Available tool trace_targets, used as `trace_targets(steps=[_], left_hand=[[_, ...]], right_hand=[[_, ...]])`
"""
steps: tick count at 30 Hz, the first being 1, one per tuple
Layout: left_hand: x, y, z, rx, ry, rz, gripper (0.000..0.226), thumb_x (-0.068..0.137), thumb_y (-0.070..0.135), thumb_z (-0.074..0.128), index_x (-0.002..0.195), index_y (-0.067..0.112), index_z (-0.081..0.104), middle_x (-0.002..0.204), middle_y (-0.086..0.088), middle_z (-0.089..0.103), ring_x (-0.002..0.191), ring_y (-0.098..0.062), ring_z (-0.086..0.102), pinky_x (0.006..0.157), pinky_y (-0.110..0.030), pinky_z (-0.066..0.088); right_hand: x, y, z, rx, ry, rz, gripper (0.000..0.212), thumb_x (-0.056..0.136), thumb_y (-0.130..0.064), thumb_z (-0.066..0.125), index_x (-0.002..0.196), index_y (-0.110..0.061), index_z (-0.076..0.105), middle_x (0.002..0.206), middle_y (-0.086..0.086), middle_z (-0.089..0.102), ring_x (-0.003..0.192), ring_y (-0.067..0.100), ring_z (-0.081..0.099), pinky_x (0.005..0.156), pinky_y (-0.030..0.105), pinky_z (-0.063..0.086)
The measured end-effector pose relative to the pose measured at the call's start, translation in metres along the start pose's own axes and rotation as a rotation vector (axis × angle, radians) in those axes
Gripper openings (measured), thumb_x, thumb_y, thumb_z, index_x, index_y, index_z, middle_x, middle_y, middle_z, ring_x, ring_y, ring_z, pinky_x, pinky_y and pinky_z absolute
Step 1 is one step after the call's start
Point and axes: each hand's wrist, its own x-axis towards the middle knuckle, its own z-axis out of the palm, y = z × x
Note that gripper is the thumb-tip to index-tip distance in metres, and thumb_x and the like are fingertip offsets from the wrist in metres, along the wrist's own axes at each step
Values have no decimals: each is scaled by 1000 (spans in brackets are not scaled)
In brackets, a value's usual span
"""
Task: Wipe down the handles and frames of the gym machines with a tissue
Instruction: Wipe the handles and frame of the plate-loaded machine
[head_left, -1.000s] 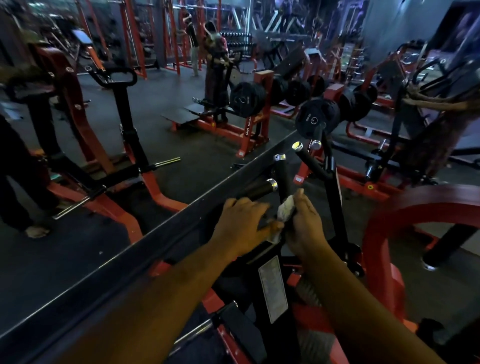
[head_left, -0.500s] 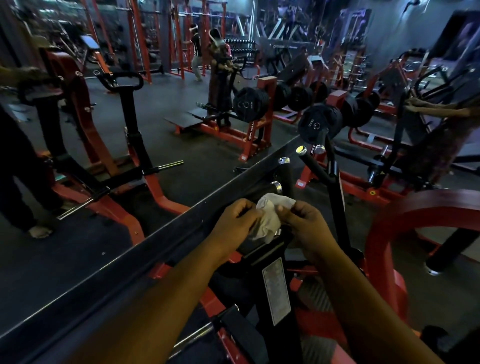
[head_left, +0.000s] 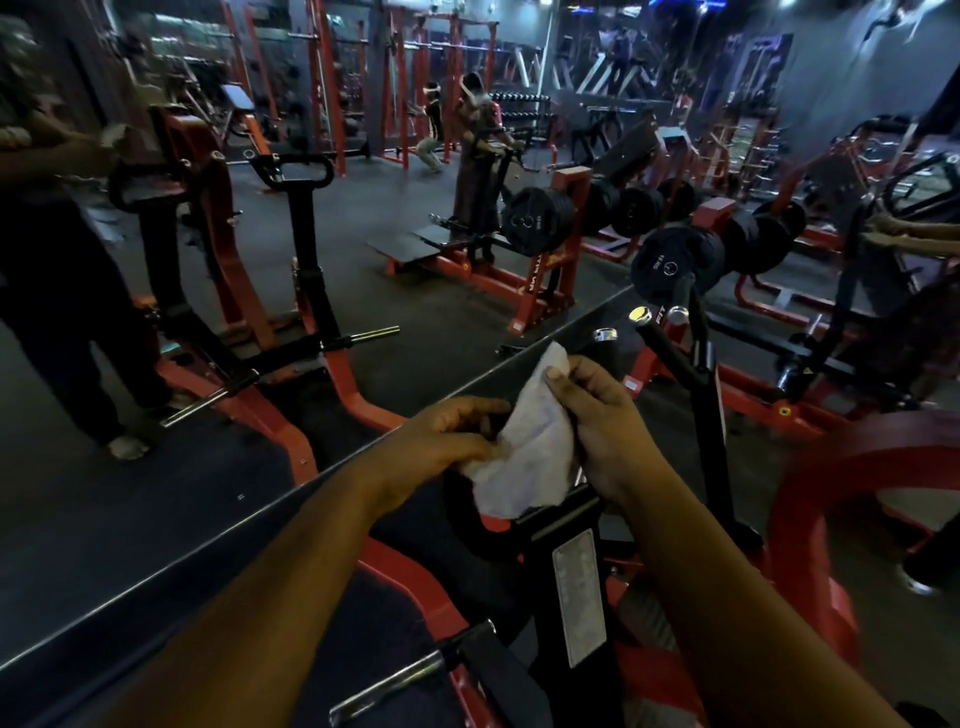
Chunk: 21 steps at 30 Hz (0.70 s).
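Note:
A white tissue hangs spread open between both hands, just above the black upright post of a red and black gym machine. My left hand pinches its lower left edge. My right hand grips its upper right edge, thumb on top. Behind the tissue rise two black handles with chrome end caps, partly hidden by my right hand. A pale label plate is fixed to the post below the tissue.
A wall mirror with a dark lower ledge runs diagonally on the left, reflecting a red machine and a standing person. Black weight plates hang on red racks ahead. A red curved frame stands at right.
The tissue was bunched in my right hand against the handle; both hands have lifted it off and spread it open between them. The view has tilted slightly upward.

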Motion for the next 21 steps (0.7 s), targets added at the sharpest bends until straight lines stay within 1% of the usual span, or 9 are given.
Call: trace_targets(steps=[3,5,7,10,13,15,17,19,21], left_hand=[[-10,15,1,-125,-117,26,33,87,30,75,120,27,73,129,-12,70,125,-35,63,107,-46,51],[-15,14,-1,-110,5,60,27,96,27,71,121,15,71,124,-17,71,120,-38,65,104,-48,52],[-20,13,-8,-84,198,76,23,93,27,74,105,7,73,107,-18,74,100,-39,67,90,-47,54],[-27,13,-19,-257,374,112,18,87,28,77,92,11,72,92,-15,70,87,-33,64,80,-43,52],[-35,20,-25,-547,415,117,39,91,23,70,124,4,66,121,-18,72,109,-34,69,90,-47,59],[-38,25,-26,-665,419,160,39,95,19,64,132,5,62,128,-17,70,114,-32,69,87,-44,60],[-40,27,-27,-691,433,208,27,101,15,56,125,9,66,123,-15,71,113,-30,69,93,-47,59],[-42,28,-25,-648,461,218,20,104,13,53,114,12,71,111,-12,73,104,-27,70,100,-50,53],[-44,28,-24,-572,480,218,19,104,13,54,104,13,73,98,-10,73,93,-23,69,95,-45,55]], right_hand=[[8,-16,24,-316,-159,-163,22,96,-20,69,93,1,65,90,23,66,80,27,62,77,43,54],[15,-25,36,-499,-207,-264,24,93,-20,74,90,3,67,88,23,67,75,32,63,71,43,55],[25,-31,40,-547,-177,-303,20,89,-19,78,92,-2,70,88,18,70,78,34,66,70,44,56],[34,-27,35,-325,-115,-174,34,86,-25,81,113,-10,67,105,9,74,94,20,70,81,37,56],[30,-4,40,105,54,-19,50,84,-40,79,123,-14,61,114,15,68,105,30,66,87,46,54],[18,14,51,170,116,87,55,86,-53,73,120,-11,64,109,16,67,100,32,64,80,46,58],[1,25,65,27,1,205,72,85,-68,57,118,-5,67,103,19,72,92,34,67,73,43,59],[-8,29,76,-105,-194,302,82,83,-77,46,117,-6,71,107,17,75,96,34,72,80,47,61],[-8,26,82,-109,-273,339,75,87,-74,48,117,-10,72,111,15,76,105,31,73,90,50,59]])
